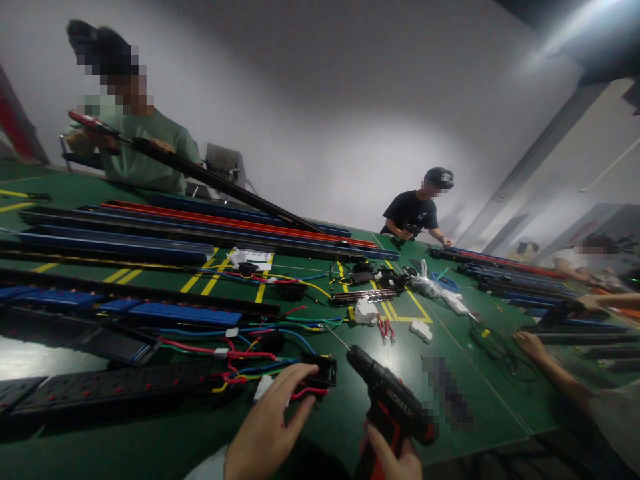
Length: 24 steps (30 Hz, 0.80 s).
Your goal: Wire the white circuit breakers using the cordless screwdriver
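Note:
My right hand (393, 457) is wrapped round the handle of a black and red cordless drill (393, 397). The drill's long thin bit (337, 339) points up and to the left, over the table. My left hand (275, 420) grips a small black plastic housing (323, 371) between thumb and fingers; part of it is hidden behind them. Red, blue, green and yellow wires (240, 365) run from around this housing to a long black power strip (115, 393) on the left. A short red wire (310, 392) shows close to my left thumb.
Several black, blue and orange strips (240, 223) lie across the green table (465, 363). White plugs (367, 311), red wire pieces (386, 330), a clear plastic bag (435, 287) and a black cable (503, 350) are ahead. Across the table, two people (150, 143) hold drills; another person's arm (555, 383) reaches in at right.

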### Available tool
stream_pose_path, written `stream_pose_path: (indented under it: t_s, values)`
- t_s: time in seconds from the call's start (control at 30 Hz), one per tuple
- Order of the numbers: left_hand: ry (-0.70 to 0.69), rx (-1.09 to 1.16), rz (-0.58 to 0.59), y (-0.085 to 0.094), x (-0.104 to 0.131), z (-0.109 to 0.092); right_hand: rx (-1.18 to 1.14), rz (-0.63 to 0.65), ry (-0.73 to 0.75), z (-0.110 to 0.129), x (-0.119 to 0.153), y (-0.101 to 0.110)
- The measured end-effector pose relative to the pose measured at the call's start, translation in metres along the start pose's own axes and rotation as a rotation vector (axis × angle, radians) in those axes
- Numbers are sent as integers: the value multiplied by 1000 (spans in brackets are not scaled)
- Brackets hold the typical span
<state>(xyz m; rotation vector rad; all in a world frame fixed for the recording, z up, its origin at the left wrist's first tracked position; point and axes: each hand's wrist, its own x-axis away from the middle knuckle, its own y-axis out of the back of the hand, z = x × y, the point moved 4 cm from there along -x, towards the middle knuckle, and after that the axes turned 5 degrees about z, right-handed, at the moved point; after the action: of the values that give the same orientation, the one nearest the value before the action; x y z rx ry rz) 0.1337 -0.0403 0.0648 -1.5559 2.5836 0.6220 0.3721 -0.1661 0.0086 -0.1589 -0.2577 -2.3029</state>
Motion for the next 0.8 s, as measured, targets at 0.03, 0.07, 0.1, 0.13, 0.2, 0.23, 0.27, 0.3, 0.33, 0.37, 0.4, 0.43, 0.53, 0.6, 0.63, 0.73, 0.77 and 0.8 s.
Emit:
stream_pose_path:
  t_s: [0.03,0.07,0.1,0.13,0.2,0.23,0.27,0.3,0.33,0.37,0.4,0.43,0.53,0.6,0.63,0.73,0.77,0.8]
  values:
    - [-10,-119,-43,18,-2,16,15,-23,1,4,-7,8]
    - [-19,-242,-84,37,-4,34,13,-33,-9,7,-14,15]
    - [-31,-361,-120,56,-6,50,-1,-41,-26,11,-20,21]
    - [-43,-470,-139,75,-8,66,-21,-50,-46,15,-26,26]
    - [-35,-650,-133,105,-11,94,-44,-68,-83,20,-36,33]
    - [-17,-717,-107,116,-13,105,-49,-72,-93,22,-40,35]
    - [1,-766,-56,123,-15,114,-49,-71,-99,23,-44,36]
    - [17,-795,-10,129,-17,120,-43,-64,-105,24,-48,37]
    - [33,-806,36,132,-18,124,-34,-54,-110,24,-52,37]
    - [48,-807,81,133,-20,127,-24,-41,-114,23,-56,37]
    - [61,-801,118,133,-20,128,-14,-26,-118,22,-60,37]
    - [68,-793,148,133,-21,128,-5,-8,-124,20,-63,36]
    - [59,-775,179,132,-20,129,11,49,-161,15,-73,34]
    - [47,-775,162,133,-19,132,19,87,-199,10,-80,33]
    - [40,-780,148,134,-18,134,23,102,-211,8,-82,32]
    - [-8,-799,80,136,-15,137,35,131,-204,2,-91,32]
    - [-33,-804,57,136,-14,135,38,140,-195,0,-93,33]
    - [-61,-808,37,135,-12,132,46,155,-191,-2,-96,34]
